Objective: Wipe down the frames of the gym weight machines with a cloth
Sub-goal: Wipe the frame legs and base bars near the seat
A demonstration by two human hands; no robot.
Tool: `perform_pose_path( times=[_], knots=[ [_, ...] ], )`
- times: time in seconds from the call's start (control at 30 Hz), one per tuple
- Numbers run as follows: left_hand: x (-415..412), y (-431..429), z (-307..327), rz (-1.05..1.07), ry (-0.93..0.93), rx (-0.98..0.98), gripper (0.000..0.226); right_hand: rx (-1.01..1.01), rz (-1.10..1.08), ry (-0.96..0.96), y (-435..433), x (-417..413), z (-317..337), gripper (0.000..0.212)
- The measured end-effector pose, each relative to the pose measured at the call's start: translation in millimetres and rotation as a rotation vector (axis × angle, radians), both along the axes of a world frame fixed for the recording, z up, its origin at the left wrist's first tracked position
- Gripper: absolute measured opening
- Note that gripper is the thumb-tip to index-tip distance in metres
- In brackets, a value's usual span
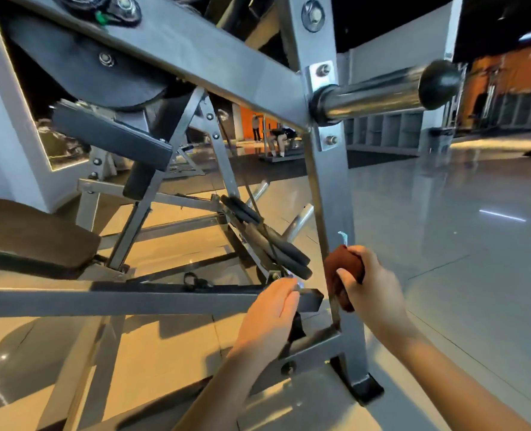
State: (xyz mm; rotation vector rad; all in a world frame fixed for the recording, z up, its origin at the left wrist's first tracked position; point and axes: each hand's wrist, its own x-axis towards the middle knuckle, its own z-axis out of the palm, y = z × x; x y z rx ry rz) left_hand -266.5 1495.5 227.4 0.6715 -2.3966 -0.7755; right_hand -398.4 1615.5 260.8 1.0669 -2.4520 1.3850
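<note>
Cloth [340, 269], rust-brown, bunched, gripped by right hand [373, 293] against grey upright post [329, 188], left hand [267, 315] curled over dark crossbar [133, 298] end

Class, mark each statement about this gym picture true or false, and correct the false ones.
1. The right hand grips a cloth against the upright post. True.
2. The cloth is white. False: it is reddish-brown.
3. The chrome peg on the post carries no plates. True.
4. The left hand hangs free of the machine. False: its fingers curl over the end of the horizontal bar.
</note>
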Motion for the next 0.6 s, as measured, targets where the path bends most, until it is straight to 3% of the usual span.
perform_pose_path(
  times=[0.2,0.43,0.6],
  knots=[
    [-77.0,-16.6,15.2,-0.066,-0.027,-0.057,0.042,-0.021,-0.077,-0.054,-7.7,-52.5,-11.5,0.049],
    [-114.5,-25.6,32.6,-0.068,-0.070,-0.364,0.045,0.018,-0.093,-0.076,-13.8,-80.3,-26.2,0.049],
    [-131.9,-42.4,36.8,-0.022,-0.130,-0.546,0.048,-0.195,-0.076,-0.222,-39.2,-100.2,-27.1,0.040]
  ],
)
